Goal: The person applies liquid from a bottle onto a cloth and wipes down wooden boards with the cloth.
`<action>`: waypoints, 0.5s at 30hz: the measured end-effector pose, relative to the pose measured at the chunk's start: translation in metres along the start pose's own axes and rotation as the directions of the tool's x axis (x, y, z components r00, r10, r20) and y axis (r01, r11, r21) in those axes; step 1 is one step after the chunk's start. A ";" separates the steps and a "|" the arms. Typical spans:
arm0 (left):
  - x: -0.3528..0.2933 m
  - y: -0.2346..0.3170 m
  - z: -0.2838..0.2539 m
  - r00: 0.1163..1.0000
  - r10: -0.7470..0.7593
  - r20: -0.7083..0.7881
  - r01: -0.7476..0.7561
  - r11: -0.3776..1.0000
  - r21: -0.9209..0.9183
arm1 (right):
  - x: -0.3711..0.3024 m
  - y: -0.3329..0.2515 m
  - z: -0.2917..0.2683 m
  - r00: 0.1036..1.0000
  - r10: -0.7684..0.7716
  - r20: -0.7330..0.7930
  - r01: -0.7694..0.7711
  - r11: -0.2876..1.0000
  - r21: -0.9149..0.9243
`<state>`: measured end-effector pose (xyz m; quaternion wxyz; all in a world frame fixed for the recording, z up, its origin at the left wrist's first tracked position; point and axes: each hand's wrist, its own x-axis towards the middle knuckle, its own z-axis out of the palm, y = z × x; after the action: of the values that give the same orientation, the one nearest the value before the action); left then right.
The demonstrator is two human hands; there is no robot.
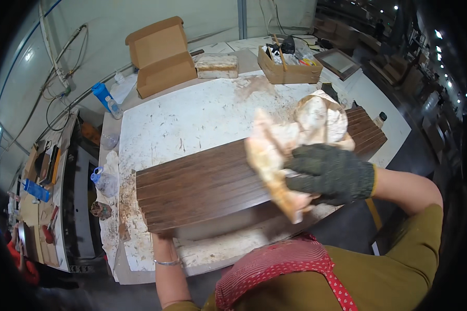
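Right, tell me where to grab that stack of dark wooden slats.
Probably at its two short ends. The stack of dark wooden slats lies long and flat across the white worktable; the left hand already steadies the near-left corner while the gloved right hand presses a rag on top.

A: Status of left hand (163,239)?
B: Fingers concealed beneath the dark wooden slats (207,184); grip cannot be confirmed.
A: Cloth (290,150)?
B: Motion-blurred. Right hand (329,173) gloved; fingertips obscured. Contents of the cardboard tray (288,72) too small to identify.
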<state>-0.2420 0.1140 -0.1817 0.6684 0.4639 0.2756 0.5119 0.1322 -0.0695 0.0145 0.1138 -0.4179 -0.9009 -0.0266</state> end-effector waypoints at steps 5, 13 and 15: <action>0.000 -0.001 0.005 1.000 -0.016 0.023 0.016 1.000 -0.004 | 0.127 -0.021 0.067 0.910 -0.300 -0.285 0.348 0.928 0.133; -0.015 0.009 0.020 1.000 -0.024 0.001 0.024 0.998 -0.049 | 0.174 -0.039 0.026 0.938 -0.285 -0.195 0.331 0.903 0.274; -0.019 0.013 0.021 0.999 -0.013 -0.034 0.011 0.998 -0.056 | 0.146 -0.029 -0.015 0.973 0.054 -0.226 0.079 0.836 0.543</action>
<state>-0.2359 0.0892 -0.1628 0.6793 0.4344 0.2755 0.5233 0.0216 0.0183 0.0639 0.3329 -0.3559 -0.8539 0.1830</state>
